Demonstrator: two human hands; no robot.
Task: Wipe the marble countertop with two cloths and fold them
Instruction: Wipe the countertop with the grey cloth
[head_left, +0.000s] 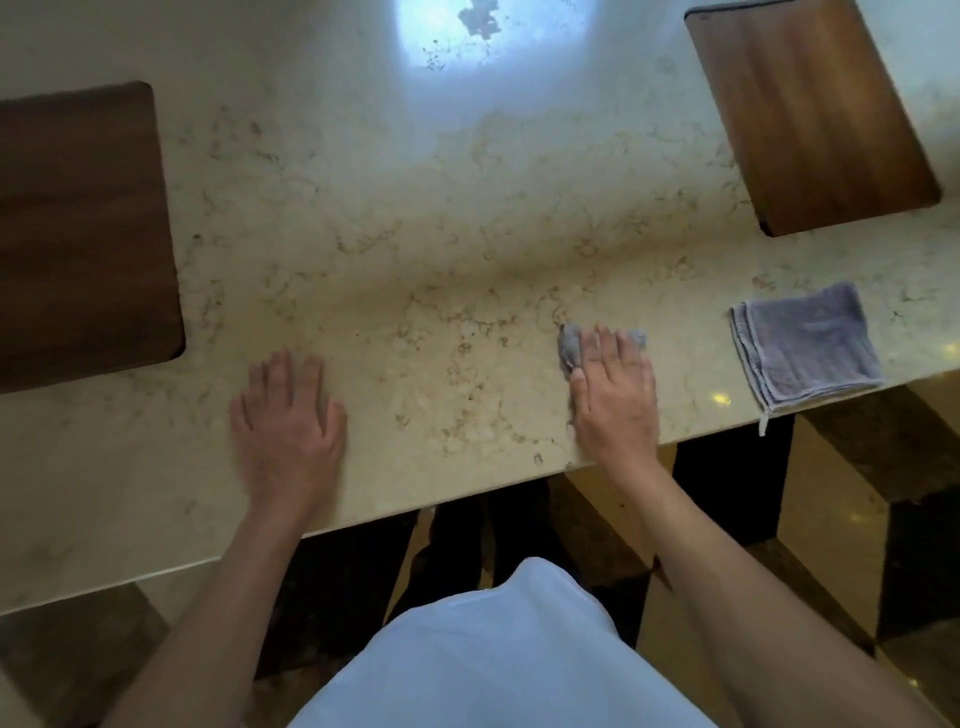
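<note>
A person in a white top leans over a cream, brown-veined marble surface (415, 249) that fills most of the frame. The right hand (615, 395) lies flat, fingers spread, pressing down on a small bunched grey cloth (570, 348), just right of centre and near the front edge; only the cloth's far corners peek out past the fingertips and along the thumb side. The left hand (288, 415) rests palm down on bare marble at lower centre-left, fingers loosely together, holding nothing. The two hands are well apart.

At the right of the frame, a second grey-lilac terry cloth, folded into a neat square (808, 345), lies by the front edge, with a short tag hanging over the lip. It sits near the right hand but does not touch it.

A dark brown wooden board with rounded corners (83, 234) lies at the left edge of the frame, and a lighter reddish-brown wooden board (815, 114) lies tilted at the upper right. A bright patch of reflected light glares at top centre.
</note>
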